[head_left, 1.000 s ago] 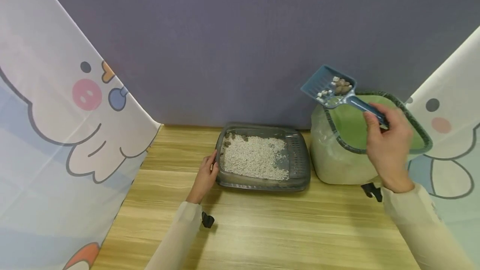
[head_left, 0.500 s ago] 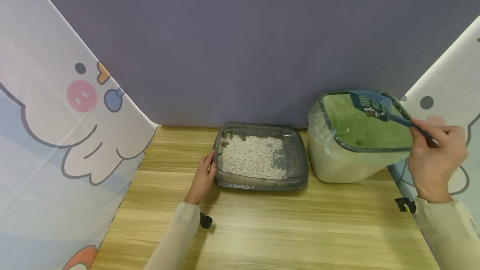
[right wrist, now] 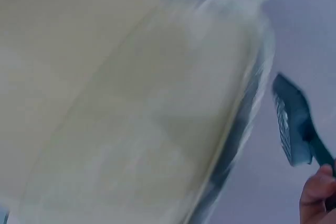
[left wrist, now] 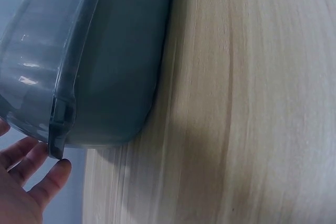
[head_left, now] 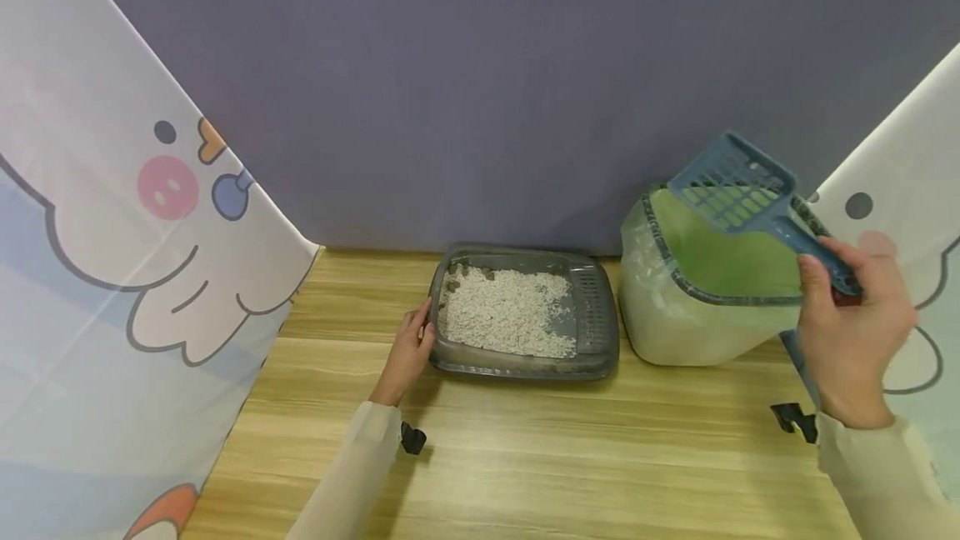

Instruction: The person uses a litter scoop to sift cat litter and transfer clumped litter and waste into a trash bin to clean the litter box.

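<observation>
My left hand (head_left: 408, 348) holds the left edge of a grey plastic litter box (head_left: 517, 367), its thumb and fingers at the rim in the left wrist view. Pale litter (head_left: 510, 311) fills much of the box, and several brown clumps (head_left: 457, 277) lie at its back left corner. My right hand (head_left: 858, 336) grips the handle of a blue slotted litter scoop (head_left: 787, 232) held above the bin. Its slotted blade shows no clumps in the head view. In the right wrist view the scoop (right wrist: 295, 119) is edge-on beside the bin's rim.
A pale bin (head_left: 667, 323) with a dark rim and a clear liner stands right of the litter box on the wooden tabletop (head_left: 525, 457). A grey-purple backdrop (head_left: 450, 90) rises behind, with printed cartoon cloths (head_left: 97, 315) at both sides.
The scoop moved right over the bin and tipped, and the brown and white clumps left its blade. It is now raised and turned flat again. The left hand stayed at the litter box.
</observation>
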`<control>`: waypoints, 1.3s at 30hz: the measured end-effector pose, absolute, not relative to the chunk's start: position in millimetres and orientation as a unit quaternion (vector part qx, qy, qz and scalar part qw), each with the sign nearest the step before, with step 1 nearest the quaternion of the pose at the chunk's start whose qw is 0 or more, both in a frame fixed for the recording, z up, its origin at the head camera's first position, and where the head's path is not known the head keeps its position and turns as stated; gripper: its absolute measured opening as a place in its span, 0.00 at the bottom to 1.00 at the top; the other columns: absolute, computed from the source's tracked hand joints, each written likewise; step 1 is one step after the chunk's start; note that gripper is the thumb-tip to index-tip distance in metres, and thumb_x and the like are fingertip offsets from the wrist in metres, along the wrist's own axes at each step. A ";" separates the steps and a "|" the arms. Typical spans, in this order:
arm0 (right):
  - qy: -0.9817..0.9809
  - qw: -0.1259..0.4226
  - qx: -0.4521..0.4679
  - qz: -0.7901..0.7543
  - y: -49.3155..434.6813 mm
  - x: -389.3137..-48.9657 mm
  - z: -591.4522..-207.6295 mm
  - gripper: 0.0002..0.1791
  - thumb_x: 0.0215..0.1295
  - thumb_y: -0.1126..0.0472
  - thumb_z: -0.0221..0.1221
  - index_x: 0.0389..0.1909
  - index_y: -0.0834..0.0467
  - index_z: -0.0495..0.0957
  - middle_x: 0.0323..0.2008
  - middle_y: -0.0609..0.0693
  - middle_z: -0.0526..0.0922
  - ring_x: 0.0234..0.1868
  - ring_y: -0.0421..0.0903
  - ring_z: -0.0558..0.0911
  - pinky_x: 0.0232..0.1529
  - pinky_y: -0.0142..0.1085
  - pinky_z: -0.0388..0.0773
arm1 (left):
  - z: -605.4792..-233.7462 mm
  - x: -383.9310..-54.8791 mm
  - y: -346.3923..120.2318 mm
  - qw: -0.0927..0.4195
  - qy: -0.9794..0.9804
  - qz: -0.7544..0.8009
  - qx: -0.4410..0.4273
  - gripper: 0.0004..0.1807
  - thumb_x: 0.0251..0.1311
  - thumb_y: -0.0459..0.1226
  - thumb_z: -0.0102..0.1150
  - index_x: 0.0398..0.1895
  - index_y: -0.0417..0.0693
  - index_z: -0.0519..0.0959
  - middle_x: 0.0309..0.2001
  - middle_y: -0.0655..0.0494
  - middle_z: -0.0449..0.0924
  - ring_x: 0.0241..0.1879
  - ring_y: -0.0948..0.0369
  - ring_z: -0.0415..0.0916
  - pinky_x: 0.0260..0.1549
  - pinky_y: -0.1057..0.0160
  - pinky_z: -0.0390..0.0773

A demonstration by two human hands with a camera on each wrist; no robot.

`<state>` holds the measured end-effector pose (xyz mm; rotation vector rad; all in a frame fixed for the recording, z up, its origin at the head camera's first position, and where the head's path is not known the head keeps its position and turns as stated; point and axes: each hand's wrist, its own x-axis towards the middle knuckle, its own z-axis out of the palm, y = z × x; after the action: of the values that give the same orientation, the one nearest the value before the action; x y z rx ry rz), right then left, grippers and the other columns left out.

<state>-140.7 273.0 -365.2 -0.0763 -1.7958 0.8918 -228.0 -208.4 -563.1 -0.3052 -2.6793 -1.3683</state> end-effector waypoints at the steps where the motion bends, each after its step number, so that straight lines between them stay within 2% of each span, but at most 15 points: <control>1: -0.754 0.529 -0.012 0.389 266.3 -139.1 -366.9 0.12 0.59 0.66 0.64 0.43 0.68 0.83 0.32 0.33 0.75 0.28 0.26 0.72 0.30 0.16 0.65 | -562.4 -228.2 -208.4 0.059 -0.883 -0.454 -0.102 0.28 0.73 0.44 0.40 0.74 0.52 0.55 0.58 0.44 0.64 0.43 0.54 0.71 0.37 0.55 0.74; 3: -0.765 0.499 0.017 0.406 249.7 -135.5 -371.4 0.12 0.59 0.67 0.63 0.43 0.68 0.83 0.28 0.34 0.74 0.23 0.25 0.71 0.26 0.15 0.64 | -561.5 -228.8 -208.2 0.062 -0.882 -0.454 -0.105 0.28 0.73 0.43 0.41 0.74 0.51 0.55 0.58 0.43 0.64 0.43 0.54 0.71 0.36 0.55 0.74; 6: -0.783 0.438 0.075 0.435 221.0 -135.0 -382.7 0.12 0.59 0.71 0.62 0.44 0.69 0.82 0.26 0.42 0.75 0.20 0.28 0.72 0.21 0.17 0.65 | -561.4 -229.9 -208.0 0.062 -0.882 -0.455 -0.106 0.28 0.72 0.41 0.41 0.74 0.51 0.55 0.58 0.43 0.65 0.41 0.55 0.71 0.35 0.56 0.75; 10: -0.839 0.348 0.116 0.401 183.7 -147.5 -411.1 0.13 0.59 0.70 0.63 0.45 0.64 0.82 0.30 0.50 0.78 0.20 0.34 0.71 0.20 0.23 0.67 | -562.0 -230.6 -207.9 0.059 -0.885 -0.450 -0.102 0.28 0.72 0.41 0.41 0.74 0.51 0.55 0.57 0.44 0.65 0.40 0.56 0.71 0.35 0.58 0.75; 15: -0.895 0.209 0.119 0.375 148.3 -180.9 -457.0 0.13 0.65 0.62 0.59 0.46 0.65 0.79 0.36 0.58 0.80 0.19 0.41 0.70 0.22 0.35 0.69 | -561.2 -230.9 -208.4 0.065 -0.889 -0.441 -0.100 0.28 0.72 0.42 0.40 0.74 0.52 0.55 0.57 0.45 0.65 0.39 0.57 0.70 0.35 0.58 0.74; 17: -0.909 0.146 0.106 0.376 138.7 -197.5 -470.4 0.16 0.68 0.58 0.56 0.48 0.66 0.78 0.34 0.57 0.78 0.16 0.42 0.68 0.21 0.38 0.68 | -560.8 -230.9 -208.3 0.067 -0.889 -0.443 -0.097 0.28 0.72 0.42 0.40 0.74 0.52 0.55 0.57 0.45 0.65 0.39 0.57 0.70 0.35 0.58 0.74; 19: -0.915 0.107 0.090 0.378 131.6 -215.4 -479.9 0.18 0.70 0.56 0.54 0.50 0.66 0.77 0.31 0.56 0.77 0.14 0.43 0.68 0.21 0.39 0.67 | -560.4 -230.8 -207.7 0.064 -0.888 -0.445 -0.094 0.28 0.72 0.43 0.40 0.74 0.54 0.55 0.57 0.46 0.65 0.38 0.58 0.70 0.34 0.58 0.74; 24: -0.920 0.061 0.064 0.381 120.0 -254.8 -495.5 0.20 0.70 0.56 0.53 0.54 0.67 0.75 0.16 0.51 0.72 0.10 0.43 0.64 0.16 0.38 0.64 | -560.3 -229.7 -205.5 0.059 -0.887 -0.447 -0.096 0.28 0.72 0.42 0.40 0.74 0.53 0.55 0.58 0.46 0.65 0.37 0.58 0.70 0.33 0.59 0.74; 27: -0.924 0.043 0.059 0.375 114.3 -269.3 -501.9 0.21 0.70 0.57 0.54 0.55 0.68 0.74 0.13 0.52 0.72 0.08 0.43 0.64 0.14 0.38 0.63 | -561.0 -229.0 -204.1 0.058 -0.889 -0.446 -0.093 0.28 0.72 0.41 0.40 0.74 0.53 0.55 0.58 0.46 0.65 0.38 0.59 0.69 0.33 0.60 0.74; 30: -0.929 0.042 0.062 0.362 109.3 -279.7 -507.3 0.20 0.69 0.57 0.55 0.54 0.67 0.75 0.20 0.55 0.75 0.11 0.44 0.65 0.17 0.40 0.65 | -560.3 -228.6 -202.9 0.058 -0.886 -0.451 -0.092 0.28 0.72 0.41 0.41 0.74 0.52 0.55 0.58 0.46 0.65 0.38 0.58 0.70 0.33 0.60 0.74; 35: -0.943 0.029 0.077 0.321 103.6 -293.7 -514.2 0.19 0.67 0.59 0.57 0.52 0.68 0.77 0.41 0.62 0.77 0.29 0.51 0.74 0.35 0.46 0.71 | -557.4 -228.2 -201.7 0.065 -0.881 -0.459 -0.099 0.27 0.72 0.39 0.42 0.73 0.50 0.56 0.57 0.45 0.65 0.39 0.56 0.71 0.34 0.58 0.74; 37: -0.949 0.008 0.082 0.305 101.4 -298.0 -513.9 0.19 0.67 0.60 0.57 0.54 0.67 0.75 0.43 0.63 0.78 0.35 0.54 0.75 0.40 0.48 0.71 | -556.7 -228.1 -202.0 0.066 -0.880 -0.460 -0.097 0.28 0.72 0.39 0.42 0.73 0.50 0.56 0.57 0.45 0.65 0.39 0.56 0.71 0.34 0.58 0.74; 39: -0.951 -0.011 0.090 0.297 99.3 -302.0 -512.5 0.19 0.67 0.61 0.57 0.56 0.66 0.74 0.44 0.62 0.78 0.37 0.55 0.76 0.42 0.49 0.71 | -556.7 -228.2 -203.0 0.066 -0.883 -0.456 -0.092 0.28 0.72 0.39 0.42 0.73 0.51 0.56 0.57 0.46 0.65 0.38 0.57 0.71 0.33 0.58 0.74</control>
<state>-302.0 99.3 -512.5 0.2846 -3.0066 0.9390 -228.2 -203.0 -556.7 -0.2773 -2.6616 -1.3764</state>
